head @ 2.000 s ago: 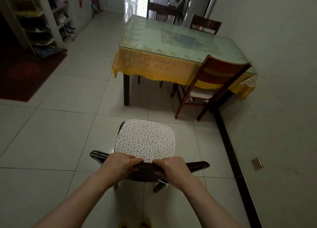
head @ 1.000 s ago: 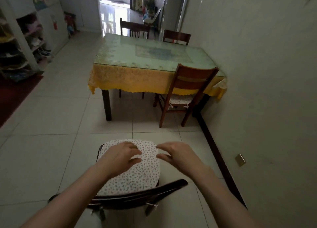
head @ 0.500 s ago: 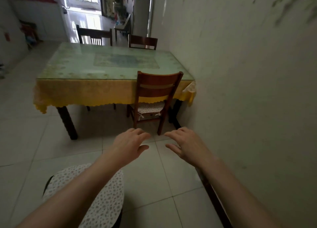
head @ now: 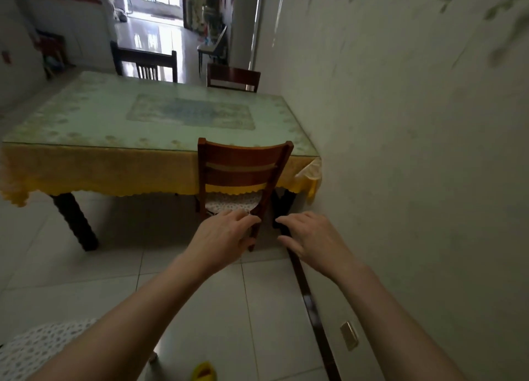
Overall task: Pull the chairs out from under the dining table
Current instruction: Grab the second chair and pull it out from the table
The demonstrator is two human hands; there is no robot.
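A brown wooden chair (head: 243, 163) stands tucked at the near right end of the dining table (head: 137, 128), which has a yellow cloth under a glass top. Its patterned seat cushion (head: 232, 201) shows below the backrest. My left hand (head: 223, 237) and my right hand (head: 312, 237) reach forward, fingers apart and empty, short of the chair. Two more dark chairs (head: 144, 62) (head: 233, 78) stand at the table's far side. The cushion of another chair (head: 37, 349), standing away from the table, shows at the bottom left.
A pale wall (head: 400, 151) runs close along the right with a dark skirting strip (head: 306, 294) and a floor-level socket (head: 349, 335). A dark table leg (head: 76, 223) stands at the left. White tiled floor lies between me and the table. A yellow object (head: 204, 372) shows at the bottom edge.
My hands let go of the chair with the patterned cushion, now at the bottom left. I have turned right and moved closer to the chair by the wall, both hands reaching toward it.
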